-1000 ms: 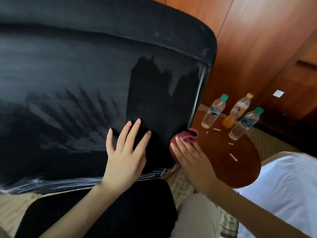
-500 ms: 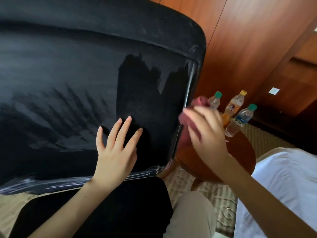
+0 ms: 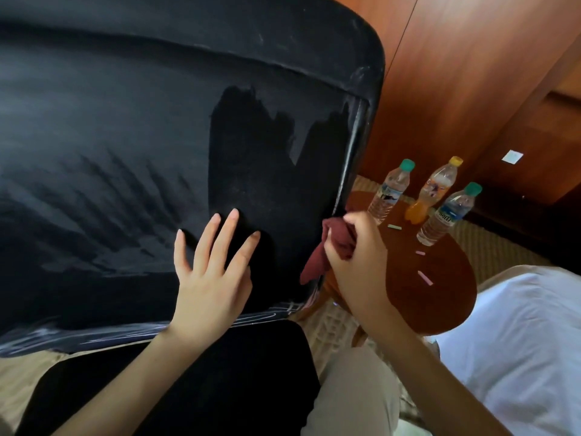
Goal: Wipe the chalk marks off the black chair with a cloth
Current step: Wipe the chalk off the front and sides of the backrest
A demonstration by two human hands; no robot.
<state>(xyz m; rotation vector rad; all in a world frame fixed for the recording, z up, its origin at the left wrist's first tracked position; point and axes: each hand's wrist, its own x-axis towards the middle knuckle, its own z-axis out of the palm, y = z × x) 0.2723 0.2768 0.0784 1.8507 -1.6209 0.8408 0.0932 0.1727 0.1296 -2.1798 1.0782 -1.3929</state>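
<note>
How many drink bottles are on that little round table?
3. One green-capped bottle stands nearest the chair, a yellow-capped bottle of orange drink behind it, and another green-capped bottle farthest right. The right hand might hide more.

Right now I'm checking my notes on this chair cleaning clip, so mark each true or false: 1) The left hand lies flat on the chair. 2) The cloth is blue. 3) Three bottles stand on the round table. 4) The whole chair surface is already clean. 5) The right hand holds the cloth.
1) True: the left hand rests with straight fingers on the black chair.
2) False: the cloth is dark red.
3) True: three bottles stand on the round table.
4) False: grey chalk marks remain left of the wiped patch.
5) True: the right hand grips it at the chair's right edge.
</note>
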